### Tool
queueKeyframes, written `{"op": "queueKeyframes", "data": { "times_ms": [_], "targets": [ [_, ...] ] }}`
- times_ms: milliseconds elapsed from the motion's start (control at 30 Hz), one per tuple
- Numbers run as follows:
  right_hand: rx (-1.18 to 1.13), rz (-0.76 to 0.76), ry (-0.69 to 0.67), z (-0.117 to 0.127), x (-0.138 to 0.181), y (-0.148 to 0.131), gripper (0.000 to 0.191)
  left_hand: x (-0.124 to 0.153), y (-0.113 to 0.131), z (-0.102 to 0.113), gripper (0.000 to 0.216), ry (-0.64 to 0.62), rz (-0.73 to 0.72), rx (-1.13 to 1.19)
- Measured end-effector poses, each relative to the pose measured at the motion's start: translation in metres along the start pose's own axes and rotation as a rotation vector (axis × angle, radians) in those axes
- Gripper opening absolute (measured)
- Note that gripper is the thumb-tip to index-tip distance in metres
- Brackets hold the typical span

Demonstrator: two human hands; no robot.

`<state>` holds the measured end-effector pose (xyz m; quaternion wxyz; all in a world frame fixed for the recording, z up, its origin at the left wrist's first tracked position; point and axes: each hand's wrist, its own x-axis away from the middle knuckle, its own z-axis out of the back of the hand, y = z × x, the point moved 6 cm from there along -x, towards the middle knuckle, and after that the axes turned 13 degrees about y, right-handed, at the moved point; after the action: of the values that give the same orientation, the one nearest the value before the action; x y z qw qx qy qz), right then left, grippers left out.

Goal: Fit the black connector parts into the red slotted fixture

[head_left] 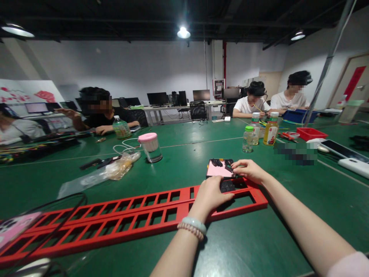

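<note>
A long red plastic frame (121, 221) with several rectangular slots lies across the green table (184, 154) in front of me. My left hand (211, 196), with bead bracelets at the wrist, rests curled over the frame's right end, its fingers pressed on a small black part (227, 186) sitting in a slot. My right hand (248, 170) pinches the edge of a small box with a pink base (219, 168) holding black parts, just beyond the frame.
A clear cup with a pink lid (150, 147), a crumpled plastic bag (113, 171) and cables lie to the left. Drink bottles (271, 130), a red tray (311, 133) and phones (343, 151) stand at the right. Other people sit along the table's far side.
</note>
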<state>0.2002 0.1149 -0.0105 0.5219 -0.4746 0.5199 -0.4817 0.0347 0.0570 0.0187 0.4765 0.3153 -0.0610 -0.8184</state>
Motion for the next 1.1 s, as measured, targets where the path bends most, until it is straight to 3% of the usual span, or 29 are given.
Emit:
{"op": "queueKeyframes", "data": {
  "times_ms": [267,667,1100],
  "targets": [
    [0.051,-0.051,-0.186,-0.006,0.012,-0.007,0.054,0.001,0.006,0.003,0.044,-0.004,-0.044,-0.041],
    [0.268,-0.016,-0.329,-0.01,0.014,-0.001,0.055,-0.001,0.006,0.0,0.044,-0.016,-0.066,-0.05],
    [0.379,0.036,-0.342,-0.012,0.014,0.001,0.051,0.0,0.011,0.001,0.047,-0.076,-0.084,-0.025]
  ]
}}
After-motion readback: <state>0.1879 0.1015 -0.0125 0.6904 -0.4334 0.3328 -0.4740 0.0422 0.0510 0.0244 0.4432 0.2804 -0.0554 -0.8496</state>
